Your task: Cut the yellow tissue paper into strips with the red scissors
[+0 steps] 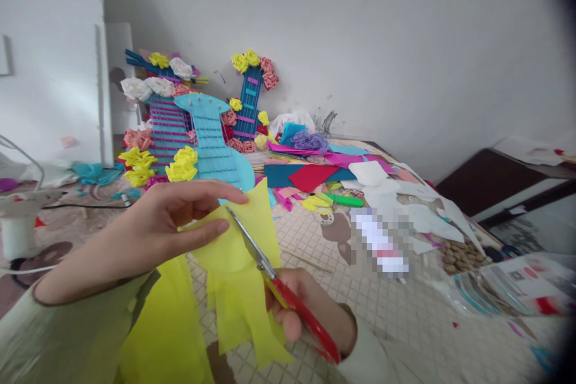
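Note:
My left hand (180, 216) pinches a piece of yellow crepe-like paper (263, 222) between thumb and fingers, holding it up off the table. A pair of scissors with red handles (310, 327) is gripped in my right hand (292, 297). The metal blades lie across the raised paper, pointing up and left toward my left fingertips. Below the blades, further yellow strips (240, 318) lie partly under my right hand. A larger yellow sheet (168, 324) sits beside my left sleeve.
Paper-flower-trimmed guitar shapes, including a light blue one (213, 144), lean at the back wall. A white glue gun (20, 222) stands at left. A red felt piece (317, 177), a green-handled tool (346, 200), white scraps (423, 210) and a plastic bag (508, 288) lie at right.

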The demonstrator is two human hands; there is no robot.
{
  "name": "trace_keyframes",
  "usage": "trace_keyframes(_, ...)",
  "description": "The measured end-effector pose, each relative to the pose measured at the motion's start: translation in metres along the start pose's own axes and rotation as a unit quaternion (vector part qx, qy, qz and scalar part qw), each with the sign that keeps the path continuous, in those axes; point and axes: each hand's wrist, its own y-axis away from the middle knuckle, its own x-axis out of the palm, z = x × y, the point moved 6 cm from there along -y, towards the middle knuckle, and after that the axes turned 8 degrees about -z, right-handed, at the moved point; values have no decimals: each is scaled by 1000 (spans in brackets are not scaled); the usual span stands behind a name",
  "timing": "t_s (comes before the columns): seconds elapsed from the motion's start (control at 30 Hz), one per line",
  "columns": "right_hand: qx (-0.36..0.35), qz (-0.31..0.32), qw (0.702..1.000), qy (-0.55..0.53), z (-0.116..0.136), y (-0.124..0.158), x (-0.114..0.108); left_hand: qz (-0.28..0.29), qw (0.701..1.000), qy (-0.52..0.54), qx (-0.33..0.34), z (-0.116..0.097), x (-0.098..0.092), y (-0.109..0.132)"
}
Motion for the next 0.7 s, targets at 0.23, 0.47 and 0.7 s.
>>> trace_keyframes(0.23,16,-4,1000,-7,-2,1,0,-27,999,-13,22,-6,2,-8)
trace_keyframes(0.47,44,3,998,-45,-5,2,4,-7,1000,-9,19,-4,1,-3)
trace_keyframes(0.7,27,0,999,-20,0,3,3,21,1000,9,11,0,3,1)
